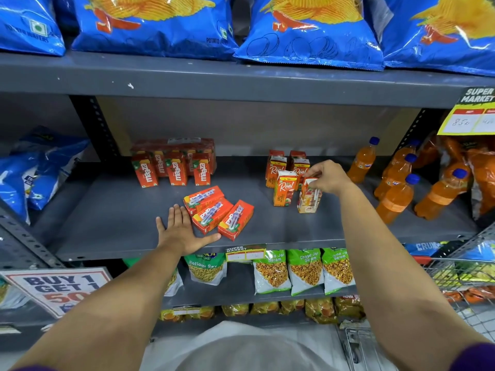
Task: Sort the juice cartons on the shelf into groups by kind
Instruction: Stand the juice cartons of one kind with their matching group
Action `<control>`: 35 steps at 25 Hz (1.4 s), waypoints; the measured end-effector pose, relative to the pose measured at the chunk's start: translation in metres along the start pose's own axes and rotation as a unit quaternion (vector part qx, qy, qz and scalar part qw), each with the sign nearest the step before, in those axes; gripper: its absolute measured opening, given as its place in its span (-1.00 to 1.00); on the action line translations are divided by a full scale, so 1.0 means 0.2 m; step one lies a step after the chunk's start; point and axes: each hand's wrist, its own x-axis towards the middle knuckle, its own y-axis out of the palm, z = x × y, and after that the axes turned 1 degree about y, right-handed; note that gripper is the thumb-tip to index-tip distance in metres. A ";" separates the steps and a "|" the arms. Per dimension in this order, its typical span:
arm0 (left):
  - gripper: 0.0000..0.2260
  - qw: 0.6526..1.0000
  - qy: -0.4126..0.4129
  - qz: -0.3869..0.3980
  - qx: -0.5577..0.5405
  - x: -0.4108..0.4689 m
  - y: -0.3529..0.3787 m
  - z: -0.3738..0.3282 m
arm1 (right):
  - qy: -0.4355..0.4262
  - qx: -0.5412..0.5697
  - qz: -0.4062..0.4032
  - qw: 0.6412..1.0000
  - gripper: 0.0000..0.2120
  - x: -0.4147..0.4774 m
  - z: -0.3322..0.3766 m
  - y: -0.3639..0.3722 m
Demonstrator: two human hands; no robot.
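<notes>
Fingers (317,174) of right hand (330,178) pinched tilted carton (308,198) at centre right; left hand (182,231) flat, splayed, empty near shelf (112,210) front edge; bare room at frame's left.

The upright red cartons (171,171) at the back say "maaza", the orange ones (284,188) say "Real", green snack bags (305,269) read "Chana Jor Garam", and a sign (57,289) says "BUY 1 GET 1".

— Up top? Blue crisp bags (308,30), side by side.
— At right? Orange soda bottles (396,180), blue caps, upright.
— Below? Green-topped snack pouches (305,271), plus a promo sign (57,287), bottom left.
</notes>
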 end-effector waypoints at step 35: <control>0.29 1.000 -0.007 0.003 -0.015 0.00 0.00 0.00 | 0.022 -0.022 -0.002 1.000 -0.52 0.03 -0.02 0.06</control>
